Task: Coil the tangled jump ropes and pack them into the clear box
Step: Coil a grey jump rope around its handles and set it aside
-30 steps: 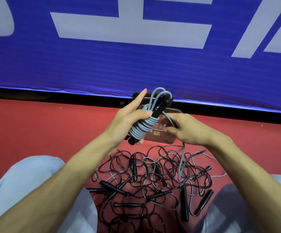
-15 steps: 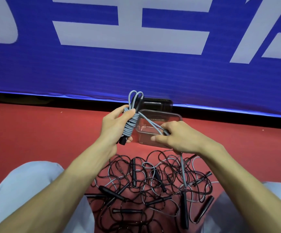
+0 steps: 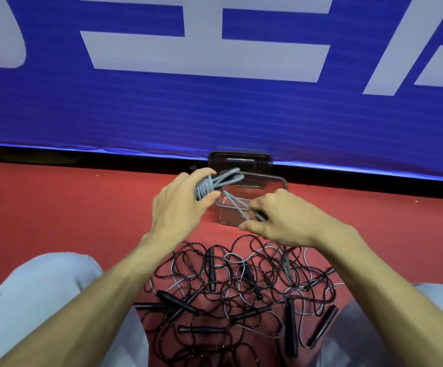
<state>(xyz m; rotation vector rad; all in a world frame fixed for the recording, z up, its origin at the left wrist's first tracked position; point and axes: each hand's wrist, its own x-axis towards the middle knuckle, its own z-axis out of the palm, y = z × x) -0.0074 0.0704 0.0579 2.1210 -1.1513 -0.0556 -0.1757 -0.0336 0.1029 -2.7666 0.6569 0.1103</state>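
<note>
A: Hands first: what is each one doing?

B: The left hand [image 3: 180, 205] is gripping a grey coiled rope [image 3: 209, 185], fingers and thumb closing round the bundle, just above the near left corner of the clear box [image 3: 273, 181]. The right hand [image 3: 281, 221] is pinching the loose grey strand [image 3: 235, 206] running from that bundle, in front of the box's near wall.

A: Where are the other ropes sitting?

B: The tangled ropes [image 3: 241, 284], mostly black with a few grey loops and black handles, are lying in a heap on the red floor [image 3: 69, 207], between the knees, nearer than the box.

A: And the box?

B: It is standing open on the floor; a dark lid [image 3: 241, 161] is leaning behind it against the blue banner [image 3: 215, 115].
</note>
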